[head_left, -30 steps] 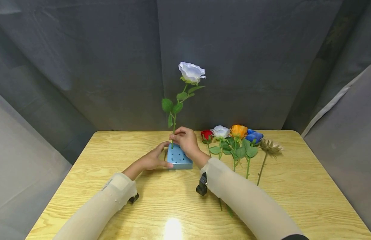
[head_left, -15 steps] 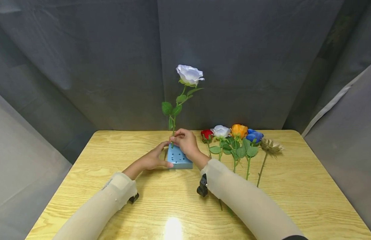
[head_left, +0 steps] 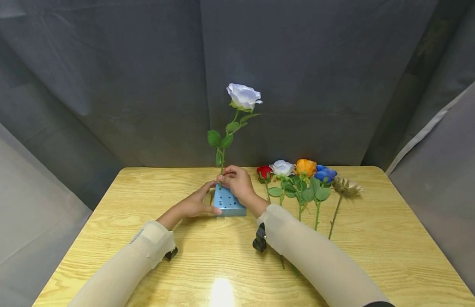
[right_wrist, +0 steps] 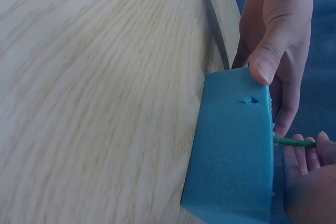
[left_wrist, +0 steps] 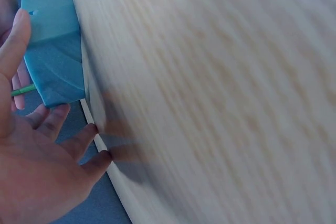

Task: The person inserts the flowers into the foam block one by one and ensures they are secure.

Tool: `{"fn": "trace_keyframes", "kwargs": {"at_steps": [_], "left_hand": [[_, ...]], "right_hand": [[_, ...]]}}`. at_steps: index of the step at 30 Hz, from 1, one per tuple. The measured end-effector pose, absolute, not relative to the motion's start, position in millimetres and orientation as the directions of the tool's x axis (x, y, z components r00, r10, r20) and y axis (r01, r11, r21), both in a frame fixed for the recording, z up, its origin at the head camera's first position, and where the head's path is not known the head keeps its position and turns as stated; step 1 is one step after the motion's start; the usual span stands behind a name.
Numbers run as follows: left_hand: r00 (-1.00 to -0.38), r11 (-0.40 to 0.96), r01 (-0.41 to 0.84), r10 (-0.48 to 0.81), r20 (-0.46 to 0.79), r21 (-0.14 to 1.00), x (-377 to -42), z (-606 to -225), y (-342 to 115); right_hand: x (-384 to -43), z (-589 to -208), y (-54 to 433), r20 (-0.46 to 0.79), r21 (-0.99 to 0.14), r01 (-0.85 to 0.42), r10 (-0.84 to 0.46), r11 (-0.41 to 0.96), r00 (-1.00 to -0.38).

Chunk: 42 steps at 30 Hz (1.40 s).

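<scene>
A blue foam block (head_left: 234, 212) with several small holes in its top lies on the table near the back edge. My left hand (head_left: 193, 205) steadies it from the left, thumb at the front corner and fingers towards the back, gripping the block between them. An artificial white rose (head_left: 243, 96) stands upright with its stem's lower end in the block's back left part. Low on that stem, just above the foam, my right hand (head_left: 240, 183) pinches it between thumb and fingers. In the right wrist view the green stem (right_wrist: 294, 141) meets the foam block (right_wrist: 231, 145).
Right of the block lie several artificial flowers: a red rose (head_left: 264, 173), another white rose (head_left: 282, 168), an orange rose (head_left: 305, 167), a blue rose (head_left: 325, 174) and a dried-looking flower (head_left: 346, 188). Their stems point towards me, partly under the right sleeve (head_left: 310, 256). Grey curtains (head_left: 145, 85) surround the wooden table (head_left: 199, 260).
The white rose has dropped slightly and shifted a little left over the first half second, its stem still in my right hand. Since then it has hardly moved. My left hand stays on the block.
</scene>
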<state>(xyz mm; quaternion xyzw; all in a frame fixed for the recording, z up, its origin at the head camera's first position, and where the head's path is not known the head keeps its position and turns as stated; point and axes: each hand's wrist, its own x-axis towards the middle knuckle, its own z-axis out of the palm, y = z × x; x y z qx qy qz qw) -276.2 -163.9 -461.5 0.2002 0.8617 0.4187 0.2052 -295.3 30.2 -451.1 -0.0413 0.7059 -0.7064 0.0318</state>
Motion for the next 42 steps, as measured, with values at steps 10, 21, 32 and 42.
{"fn": "trace_keyframes", "kwargs": {"at_steps": [10,21,32,42], "left_hand": [[-0.827,0.562,0.173,0.529,-0.190,0.809,-277,-462,-164],[-0.829,0.570,0.179,0.526,-0.189,0.802,-278,-462,-164],[-0.836,0.583,0.179,0.515,-0.190,0.792,-278,-462,-164],[-0.843,0.591,0.174,0.503,-0.192,0.787,-276,-461,-163]], "right_hand": [[-296,-452,33,0.012,-1.000,-0.009,-0.113,-0.023,-0.994],[-292,-449,40,0.012,-0.999,-0.016,-0.116,0.035,-0.993],[-292,-451,57,-0.022,-0.999,0.018,-0.111,0.042,-0.994],[-289,-453,73,-0.009,-0.997,0.002,-0.105,0.073,-0.994]]}}
